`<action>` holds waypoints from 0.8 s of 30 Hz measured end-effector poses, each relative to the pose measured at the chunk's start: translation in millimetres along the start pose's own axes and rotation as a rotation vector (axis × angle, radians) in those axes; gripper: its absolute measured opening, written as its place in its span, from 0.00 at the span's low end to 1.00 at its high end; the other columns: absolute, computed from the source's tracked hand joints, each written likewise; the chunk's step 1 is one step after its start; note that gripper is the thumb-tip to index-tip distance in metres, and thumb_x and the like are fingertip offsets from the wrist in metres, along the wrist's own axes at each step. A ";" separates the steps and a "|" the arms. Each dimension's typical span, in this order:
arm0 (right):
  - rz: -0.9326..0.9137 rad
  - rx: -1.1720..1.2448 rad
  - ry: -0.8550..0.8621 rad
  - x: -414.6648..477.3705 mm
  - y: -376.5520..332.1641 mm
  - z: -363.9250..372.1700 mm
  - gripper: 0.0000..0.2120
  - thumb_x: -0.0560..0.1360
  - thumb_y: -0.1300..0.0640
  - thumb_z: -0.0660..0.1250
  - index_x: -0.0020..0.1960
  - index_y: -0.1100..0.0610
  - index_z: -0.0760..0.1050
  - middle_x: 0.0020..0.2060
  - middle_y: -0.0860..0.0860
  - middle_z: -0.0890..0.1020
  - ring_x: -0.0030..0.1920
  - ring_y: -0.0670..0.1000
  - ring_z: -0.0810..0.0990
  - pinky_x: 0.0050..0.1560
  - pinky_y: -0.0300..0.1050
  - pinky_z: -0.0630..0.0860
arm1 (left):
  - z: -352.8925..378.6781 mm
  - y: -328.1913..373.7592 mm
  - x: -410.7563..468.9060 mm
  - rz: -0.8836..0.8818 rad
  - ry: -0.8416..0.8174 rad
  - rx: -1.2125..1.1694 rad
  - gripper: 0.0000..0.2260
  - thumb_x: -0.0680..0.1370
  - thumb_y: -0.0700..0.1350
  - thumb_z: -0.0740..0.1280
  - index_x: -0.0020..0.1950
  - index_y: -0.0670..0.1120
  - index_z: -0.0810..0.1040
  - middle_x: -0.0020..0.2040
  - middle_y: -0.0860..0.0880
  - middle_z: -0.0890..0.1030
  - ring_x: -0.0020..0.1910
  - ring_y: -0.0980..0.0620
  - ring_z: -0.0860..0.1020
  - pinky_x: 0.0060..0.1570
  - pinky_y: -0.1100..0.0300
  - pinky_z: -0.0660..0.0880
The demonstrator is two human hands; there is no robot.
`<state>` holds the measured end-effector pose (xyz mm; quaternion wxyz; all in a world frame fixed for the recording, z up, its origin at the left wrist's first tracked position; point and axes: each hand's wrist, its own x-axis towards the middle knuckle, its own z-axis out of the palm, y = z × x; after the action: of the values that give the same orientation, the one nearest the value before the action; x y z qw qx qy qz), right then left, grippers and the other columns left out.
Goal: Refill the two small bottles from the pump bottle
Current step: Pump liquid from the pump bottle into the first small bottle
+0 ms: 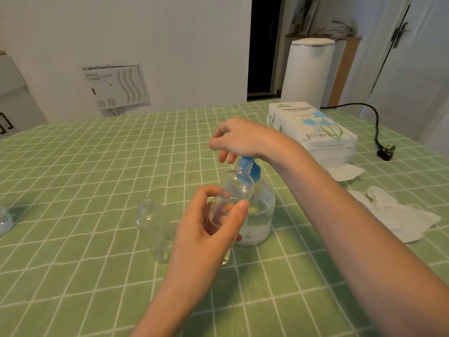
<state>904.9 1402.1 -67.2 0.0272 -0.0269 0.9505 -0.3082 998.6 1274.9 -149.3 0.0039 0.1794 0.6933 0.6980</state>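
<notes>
Two small bottles: one (230,203) pinched upright in the left hand (206,229), mouth under the blue pump (247,166); the other (155,229) just left. Right hand (243,139), loosely curled, presses the pump. Liquid may miss the mouth, seemingly slightly off the spout.

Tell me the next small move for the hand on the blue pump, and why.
Probably press the blue pump down with the right hand. That hand rests on top of the pump, and the left hand holds a small clear bottle with its open neck up at the spout. It looks nearly empty. The second small bottle stands uncapped on the table, waiting.
</notes>
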 end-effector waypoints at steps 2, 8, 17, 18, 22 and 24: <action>0.007 -0.001 -0.004 0.1 1.3 2.6 0.17 0.77 0.54 0.61 0.60 0.63 0.75 0.39 0.50 0.82 0.40 0.50 0.76 0.34 0.41 0.67 | -1.0 -1.2 -0.5 -0.005 0.001 0.000 0.15 0.63 0.60 0.68 0.44 0.54 0.76 0.37 0.40 0.80 0.31 0.53 0.77 0.29 0.68 0.73; 0.001 0.018 0.001 -0.4 2.9 7.0 0.12 0.77 0.54 0.61 0.57 0.57 0.76 0.35 0.47 0.80 0.40 0.49 0.78 0.34 0.39 0.69 | -1.9 -4.5 -1.1 -0.016 0.006 -0.016 0.16 0.63 0.59 0.69 0.45 0.52 0.76 0.33 0.44 0.79 0.34 0.49 0.78 0.29 0.67 0.72; -0.050 -0.036 0.073 -0.7 -2.0 -2.8 0.11 0.76 0.53 0.62 0.56 0.56 0.77 0.35 0.48 0.81 0.33 0.46 0.76 0.29 0.38 0.66 | -1.4 -1.7 1.3 0.016 0.009 0.017 0.15 0.63 0.61 0.68 0.45 0.56 0.76 0.38 0.38 0.79 0.30 0.46 0.75 0.28 0.68 0.71; -0.042 -0.035 0.061 -1.1 -1.9 -2.2 0.12 0.76 0.54 0.62 0.56 0.58 0.77 0.36 0.49 0.81 0.34 0.47 0.76 0.29 0.39 0.66 | -1.2 -1.8 1.1 0.018 0.016 0.014 0.15 0.63 0.61 0.68 0.45 0.55 0.76 0.38 0.37 0.78 0.31 0.43 0.76 0.28 0.68 0.72; -0.003 0.002 0.042 -1.4 -0.9 -0.5 0.17 0.76 0.55 0.61 0.61 0.63 0.75 0.40 0.52 0.84 0.38 0.50 0.75 0.33 0.41 0.66 | -0.8 -1.5 1.4 0.018 0.018 0.003 0.17 0.63 0.60 0.69 0.45 0.52 0.76 0.38 0.34 0.77 0.30 0.46 0.72 0.26 0.67 0.71; 0.009 0.000 0.027 -0.9 -0.6 0.4 0.18 0.76 0.55 0.61 0.61 0.64 0.75 0.43 0.53 0.84 0.40 0.50 0.75 0.35 0.42 0.68 | -1.2 -1.8 1.3 0.024 0.011 -0.003 0.17 0.63 0.59 0.69 0.46 0.52 0.76 0.38 0.34 0.77 0.31 0.47 0.73 0.27 0.68 0.72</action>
<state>905.8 1401.4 -67.1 0.0157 -0.0183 0.9510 -0.3082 996.6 1274.2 -150.8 -0.0080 0.1837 0.6901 0.7000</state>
